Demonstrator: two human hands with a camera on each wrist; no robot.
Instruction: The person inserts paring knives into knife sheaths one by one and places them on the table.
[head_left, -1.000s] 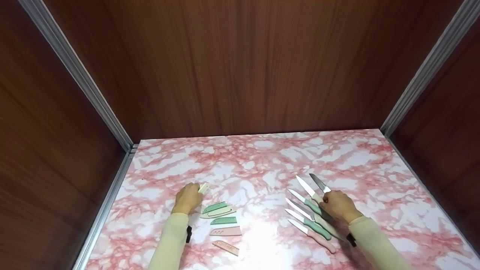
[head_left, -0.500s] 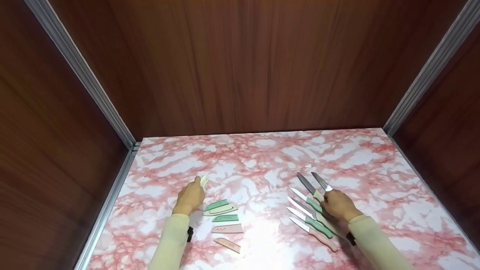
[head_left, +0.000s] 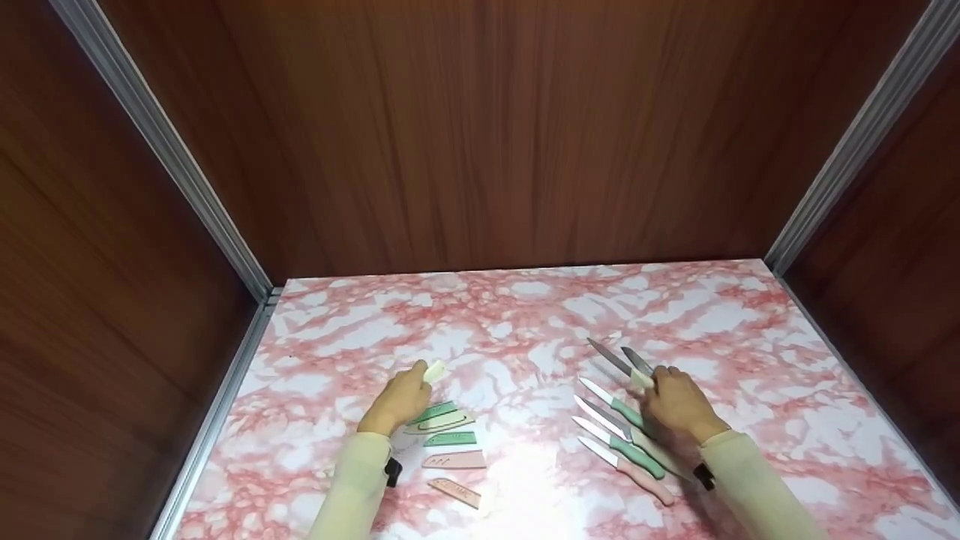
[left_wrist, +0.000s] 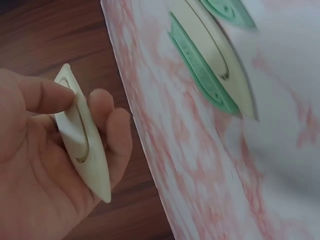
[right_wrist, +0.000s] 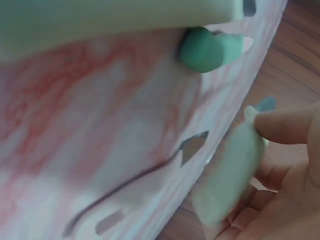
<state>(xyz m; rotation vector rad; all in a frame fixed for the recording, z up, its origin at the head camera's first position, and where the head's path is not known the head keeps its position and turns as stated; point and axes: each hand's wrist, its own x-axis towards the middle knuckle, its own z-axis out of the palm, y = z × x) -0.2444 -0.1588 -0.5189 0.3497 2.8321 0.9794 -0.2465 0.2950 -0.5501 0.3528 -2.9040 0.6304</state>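
Head-view glare whitens the tabletop (head_left: 525,484) low centre; the right wrist view is blurry.

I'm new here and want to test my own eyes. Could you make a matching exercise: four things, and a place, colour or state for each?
Column one:
1. Left hand
2. Tabletop
3. Right hand
4. Loose sheaths

Column two:
A. holding a cream-handled knife
B. lying left of the loose knives in the head view
C. holding a cream sheath
D. pink-and-white marbled

Right pairs: 1-C, 2-D, 3-A, 4-B.
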